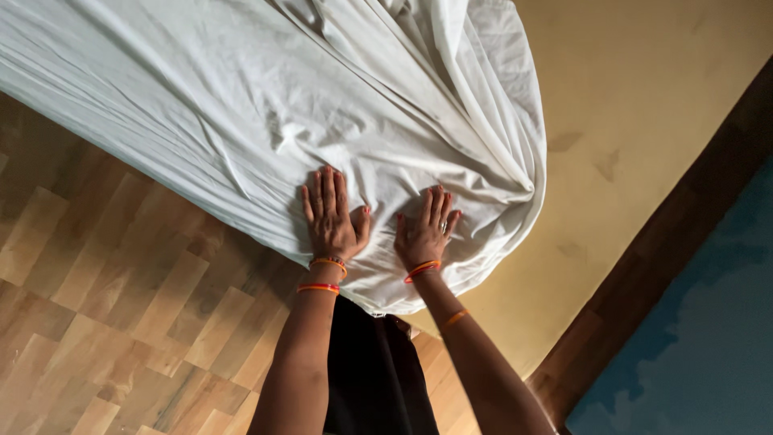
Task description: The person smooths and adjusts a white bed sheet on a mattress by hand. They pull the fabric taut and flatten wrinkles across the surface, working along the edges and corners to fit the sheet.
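Observation:
A white bedsheet [241, 105] covers a mattress and hangs in folds over its corner at the right. My left hand [330, 216] lies flat on the sheet near the mattress edge, fingers together and pointing away from me. My right hand [425, 229] presses flat on the sheet just beside it, a thumb's width apart. Both wrists carry orange and red bangles. Neither hand grips the cloth. A dark garment [374, 370] hangs between my forearms below the sheet's edge.
Wooden parquet floor [105, 298] spreads to the left and below. A yellow wall [644, 105] rises at the right, with a dark wooden strip [668, 242] and a blue surface [700, 346] beyond it.

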